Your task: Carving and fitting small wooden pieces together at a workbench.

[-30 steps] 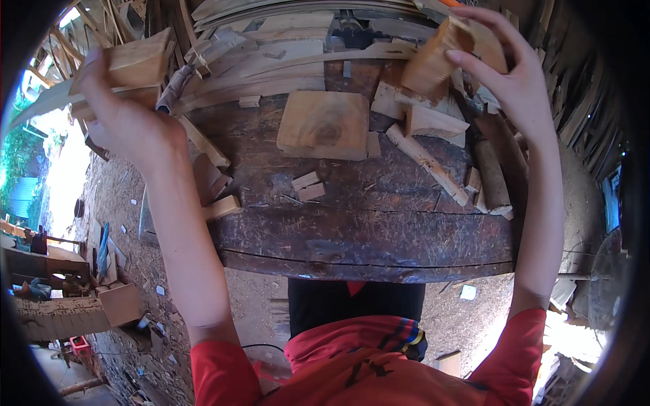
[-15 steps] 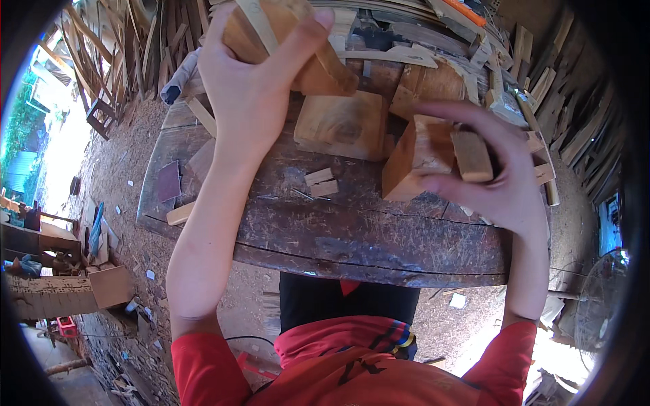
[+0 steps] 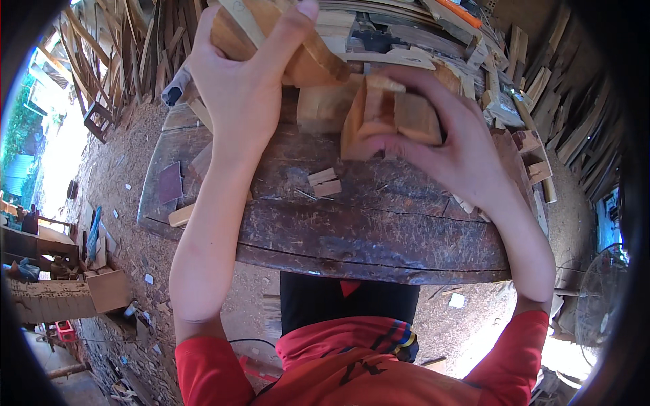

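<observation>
My left hand [image 3: 240, 88] is raised at the bench's back left, closed on a bundle of wooden pieces [image 3: 318, 64], a pale strip among them. My right hand [image 3: 453, 145] is closed round a wooden block [image 3: 359, 132] with a smaller piece [image 3: 416, 118] against it, at the middle right of the worn dark bench [image 3: 365, 237]. A pale square board [image 3: 315, 108] lies behind them, partly hidden. Two small wood pieces [image 3: 323, 181] lie in front.
Offcuts and long planks [image 3: 386, 57] cover the bench's back, with an orange item [image 3: 457, 13]. A rolled grey bundle [image 3: 176, 88] and sandpaper [image 3: 170, 181] lie left. Wood strips [image 3: 95, 61] lean around the bench. A fan [image 3: 599, 304] stands right.
My left hand moved rightward with its pieces to above the bench's back. My right hand came down with the block from the back right, then moved left toward the square board.
</observation>
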### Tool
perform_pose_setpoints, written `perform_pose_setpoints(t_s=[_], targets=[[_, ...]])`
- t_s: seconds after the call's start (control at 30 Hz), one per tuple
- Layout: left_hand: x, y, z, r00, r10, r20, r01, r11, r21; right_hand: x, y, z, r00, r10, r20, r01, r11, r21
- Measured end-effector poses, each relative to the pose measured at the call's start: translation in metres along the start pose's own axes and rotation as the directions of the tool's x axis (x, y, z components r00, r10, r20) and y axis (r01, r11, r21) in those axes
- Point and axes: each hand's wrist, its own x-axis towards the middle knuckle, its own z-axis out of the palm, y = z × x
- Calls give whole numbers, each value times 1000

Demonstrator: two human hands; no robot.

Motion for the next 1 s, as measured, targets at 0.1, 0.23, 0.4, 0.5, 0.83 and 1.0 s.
perform_pose_setpoints(t_s=[0.1, 0.23, 0.4, 0.5, 0.83, 1.0], targets=[[3, -6, -6, 999, -10, 48, 7, 998, 60, 6, 2, -2, 993, 117, 28, -119, 988, 102], [-4, 2, -3, 996, -59, 69, 54, 996, 73, 3, 4, -20, 997, 19, 76, -27, 993, 114], [-13, -24, 2, 923, -96, 372, 136, 987, -82, -15, 6, -37, 996, 17, 92, -29, 991, 132], [-25, -17, 9, 884, -203, 422, 211, 977, 28, -21, 7, -37, 983, 67, 170, -96, 981, 170], [-23, -31, 21, 931, -173, 323, 150, 984, 94, -26, 22, -42, 996, 67, 52, -71, 995, 73], [-14, -42, 12, 956, -148, 254, 113, 983, 146, -25, 16, -37, 997, 10, 72, -21, 990, 141]])
